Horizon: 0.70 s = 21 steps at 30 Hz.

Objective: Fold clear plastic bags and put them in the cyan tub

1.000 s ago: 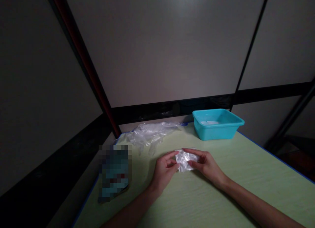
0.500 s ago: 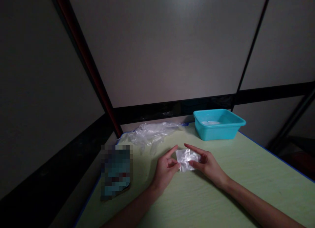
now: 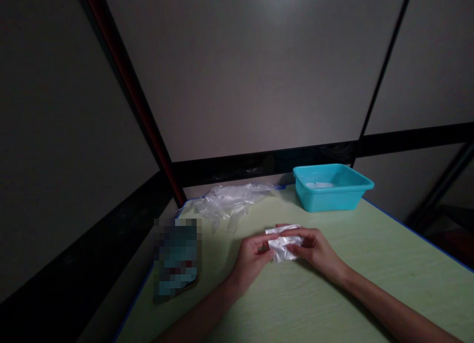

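A small folded plastic bag (image 3: 284, 249), shiny and see-through white, is held between both hands just over the table. My left hand (image 3: 252, 259) is closed on its left side, thumb at the lower edge and index finger laid across the top. My right hand (image 3: 314, 247) grips the right side, with the thumb on the near face and the index finger along the upper part. Some of the other fingertips are hidden behind the bag.
A crumpled heap of clear plastic bags (image 3: 229, 200) lies at the table's back left. At the back right stands a turquoise basin (image 3: 329, 200) with something whitish inside. A pixelated teal item (image 3: 177, 259) is at the left edge of the green table (image 3: 289, 308), beside dark-trimmed panels.
Both index fingers have come down from their raised position onto the upper part of the folded bag. The view has shifted slightly; the basin and the heap have stayed put.
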### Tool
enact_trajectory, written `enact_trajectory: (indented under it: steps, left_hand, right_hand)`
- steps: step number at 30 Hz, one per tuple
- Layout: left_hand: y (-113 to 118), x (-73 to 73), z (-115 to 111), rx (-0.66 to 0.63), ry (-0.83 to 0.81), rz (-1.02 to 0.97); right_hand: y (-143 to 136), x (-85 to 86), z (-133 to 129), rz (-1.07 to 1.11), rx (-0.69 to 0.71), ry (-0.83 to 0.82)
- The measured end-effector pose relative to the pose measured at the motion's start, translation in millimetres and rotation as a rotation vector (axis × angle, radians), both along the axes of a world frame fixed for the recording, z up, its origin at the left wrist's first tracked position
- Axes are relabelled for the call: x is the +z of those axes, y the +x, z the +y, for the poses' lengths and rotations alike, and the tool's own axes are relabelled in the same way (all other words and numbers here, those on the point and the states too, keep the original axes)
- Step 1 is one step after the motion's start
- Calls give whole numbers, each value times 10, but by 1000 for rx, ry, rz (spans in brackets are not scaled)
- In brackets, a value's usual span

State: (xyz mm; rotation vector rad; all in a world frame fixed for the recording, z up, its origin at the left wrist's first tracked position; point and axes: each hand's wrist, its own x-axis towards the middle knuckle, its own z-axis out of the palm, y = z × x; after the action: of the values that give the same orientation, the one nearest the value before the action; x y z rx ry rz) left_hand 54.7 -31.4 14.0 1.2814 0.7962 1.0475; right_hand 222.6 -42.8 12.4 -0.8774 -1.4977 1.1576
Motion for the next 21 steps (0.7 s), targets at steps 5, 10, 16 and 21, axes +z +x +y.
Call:
enact_trajectory:
  steps: [5,10,16,21]
  left_hand:
    - [-5,-21,2,0,-28,-3]
    - [-6,-34,-1,-41,-53,-12]
    - [-13,-36,-8,-61,-66,-5]
    - [-12,-3,-18,-95,-49,-27]
  right_hand:
    - [12,26,7,-44,-21,-2]
    - [-4,20,-8,-3,-46,-86]
    - [-30,14,-15,73,-29,-146]
    - [-23,7,-2,103,-17,-148]
